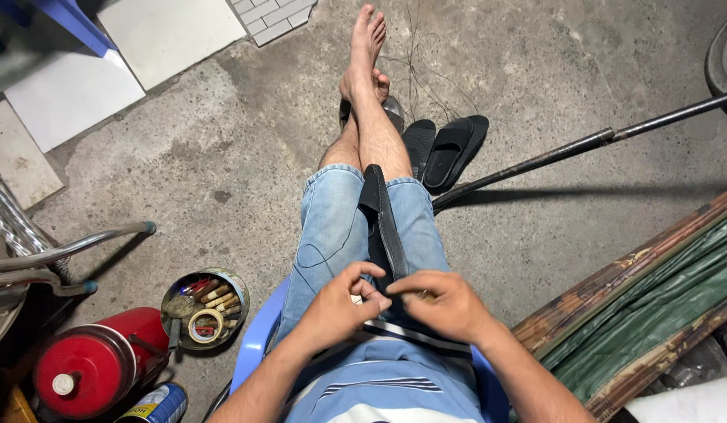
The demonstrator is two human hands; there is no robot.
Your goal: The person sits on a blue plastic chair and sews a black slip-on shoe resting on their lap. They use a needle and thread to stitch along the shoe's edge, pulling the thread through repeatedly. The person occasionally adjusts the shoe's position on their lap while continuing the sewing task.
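Head view, looking down at a seated person's lap: the left hand (337, 304) sits just below the middle of the frame, fingers curled, thumb and forefinger pinched on something small and pale that is too tiny to identify. The right hand (444, 301) is close beside it, fingertips nearly meeting the left, its fingers bent inward and pressed around a small object, mostly hidden. Both hands hover at the near end of a black rubber sandal (383, 223) that lies lengthwise on the lap, between the thighs, over light blue denim shorts (328, 227). The person sits on a blue plastic chair (257, 337), legs crossed and stretched toward the top of the frame. Beside the bare feet, a pair of black slide sandals (445, 149) rests on the grey concrete floor (222, 133). At lower left stands a round open metal tin (205, 307) holding a roll of tape and small sticks, with a red gas cylinder (93, 360) just beside it. A long dark metal rod (582, 145) crosses the right of the frame, above a roll of green sheeting (653, 305) at lower right.
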